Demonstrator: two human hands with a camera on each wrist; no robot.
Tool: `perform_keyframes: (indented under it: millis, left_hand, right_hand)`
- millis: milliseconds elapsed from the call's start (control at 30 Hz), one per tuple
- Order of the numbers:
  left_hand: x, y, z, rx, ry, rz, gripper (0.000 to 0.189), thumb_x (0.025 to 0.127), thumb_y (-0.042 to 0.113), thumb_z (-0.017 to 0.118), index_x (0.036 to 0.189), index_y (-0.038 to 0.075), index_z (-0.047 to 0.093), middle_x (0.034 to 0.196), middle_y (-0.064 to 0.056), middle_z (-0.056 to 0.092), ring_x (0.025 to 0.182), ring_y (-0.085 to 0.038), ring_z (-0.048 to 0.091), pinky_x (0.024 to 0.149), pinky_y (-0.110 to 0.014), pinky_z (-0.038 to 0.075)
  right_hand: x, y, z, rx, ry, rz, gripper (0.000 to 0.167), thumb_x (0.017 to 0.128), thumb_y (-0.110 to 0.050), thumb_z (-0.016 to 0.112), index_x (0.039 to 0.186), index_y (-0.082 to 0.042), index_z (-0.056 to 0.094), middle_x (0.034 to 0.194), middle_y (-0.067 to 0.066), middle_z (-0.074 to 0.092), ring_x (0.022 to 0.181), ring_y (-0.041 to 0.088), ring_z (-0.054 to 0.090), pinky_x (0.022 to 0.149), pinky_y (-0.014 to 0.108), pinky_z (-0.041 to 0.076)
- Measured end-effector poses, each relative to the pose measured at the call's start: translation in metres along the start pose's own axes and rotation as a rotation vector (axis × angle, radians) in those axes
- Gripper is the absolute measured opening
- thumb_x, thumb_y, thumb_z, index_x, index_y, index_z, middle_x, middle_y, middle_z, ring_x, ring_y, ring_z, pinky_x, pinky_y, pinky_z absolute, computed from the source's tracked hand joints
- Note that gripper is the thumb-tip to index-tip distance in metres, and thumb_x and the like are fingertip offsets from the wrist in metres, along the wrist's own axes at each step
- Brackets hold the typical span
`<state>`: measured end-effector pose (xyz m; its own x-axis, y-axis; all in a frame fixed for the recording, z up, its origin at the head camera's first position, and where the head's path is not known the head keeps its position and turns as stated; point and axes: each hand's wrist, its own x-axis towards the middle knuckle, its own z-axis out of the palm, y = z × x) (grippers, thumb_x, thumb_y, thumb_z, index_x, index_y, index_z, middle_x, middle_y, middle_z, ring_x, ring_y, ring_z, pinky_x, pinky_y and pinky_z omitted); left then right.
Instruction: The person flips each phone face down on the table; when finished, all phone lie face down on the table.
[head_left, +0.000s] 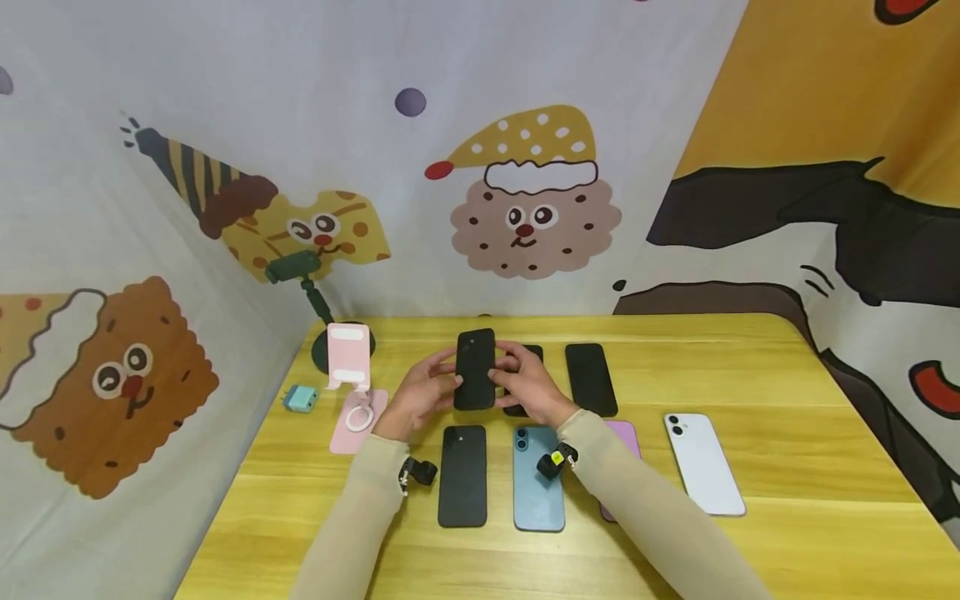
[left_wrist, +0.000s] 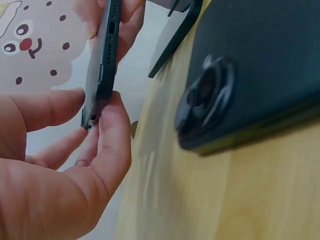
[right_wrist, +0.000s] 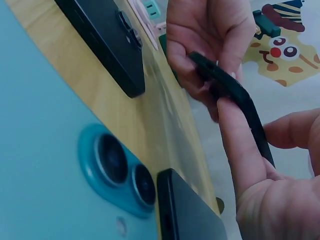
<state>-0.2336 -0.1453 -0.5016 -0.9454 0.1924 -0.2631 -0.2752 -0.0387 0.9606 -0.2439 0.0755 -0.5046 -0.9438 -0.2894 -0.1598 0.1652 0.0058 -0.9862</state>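
Both hands hold a black phone (head_left: pixel 476 369) upright above the far part of the table, its back with the camera corner towards the head camera. My left hand (head_left: pixel 422 390) grips its left edge, thumb on the near face and fingers behind, as the left wrist view also shows. On the opposite edge, my right hand (head_left: pixel 534 389) pinches it between thumb and fingers. The phone's port end (left_wrist: pixel 111 30) shows in the left wrist view. Below the hands lie a dark phone (head_left: pixel 462 477) and a blue phone (head_left: pixel 537 500), backs up. Behind the right hand is another dark phone (head_left: pixel 534 352), partly hidden.
Farther right lie a black phone (head_left: pixel 591 379), a purple phone (head_left: pixel 625 437) partly under the right sleeve, and a white phone (head_left: pixel 705 463). At the left stand a pink phone stand (head_left: pixel 348 346), a blue charger plug (head_left: pixel 301 398) and a dark green stand (head_left: pixel 294 265). A printed cloth (head_left: pixel 420 275) hangs behind.
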Motion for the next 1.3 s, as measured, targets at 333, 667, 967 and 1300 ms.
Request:
perform_keyframes:
  millis: [333,667,967,1300]
  left_hand:
    - [0.005,0.003,-0.008,0.042,0.020,0.013,0.072,0.097,-0.008,0.065,0.161,0.020,0.046,0.148,-0.022,0.052,0.105,-0.026,0.071,0.086,-0.037,0.063]
    - [0.011,0.003,-0.020,0.101,0.017,-0.042,0.071,0.096,-0.004,0.072,0.158,0.022,0.048,0.144,-0.021,0.055,0.104,-0.027,0.073,0.084,-0.039,0.065]
    - [0.015,-0.003,-0.027,0.197,0.056,-0.049,0.070,0.095,-0.005,0.074,0.157,0.016,0.050,0.141,-0.023,0.061,0.103,-0.026,0.073,0.084,-0.037,0.065]
    - [0.018,-0.003,-0.027,0.254,0.091,-0.047,0.069,0.092,-0.006,0.077,0.155,0.012,0.054,0.136,-0.023,0.066,0.109,-0.028,0.073,0.096,-0.043,0.063]
  right_hand:
    - [0.013,0.001,-0.003,-0.117,-0.011,-0.006,0.071,0.100,-0.004,0.071,0.163,-0.014,0.040,0.125,0.019,0.068,0.087,0.024,0.076,0.069,0.042,0.067]
    - [0.026,0.008,0.000,-0.223,-0.017,0.017,0.072,0.096,-0.002,0.073,0.161,-0.014,0.044,0.117,0.020,0.069,0.078,0.023,0.076,0.070,0.039,0.067]
    - [0.030,0.006,0.008,-0.322,-0.054,0.044,0.074,0.098,-0.005,0.073,0.163,-0.009,0.039,0.120,0.019,0.067,0.083,0.023,0.076,0.072,0.037,0.067]
    - [0.037,0.003,0.014,-0.418,-0.034,0.070,0.074,0.097,-0.007,0.074,0.163,-0.009,0.041,0.112,0.015,0.065,0.079,0.022,0.076,0.068,0.034,0.067]
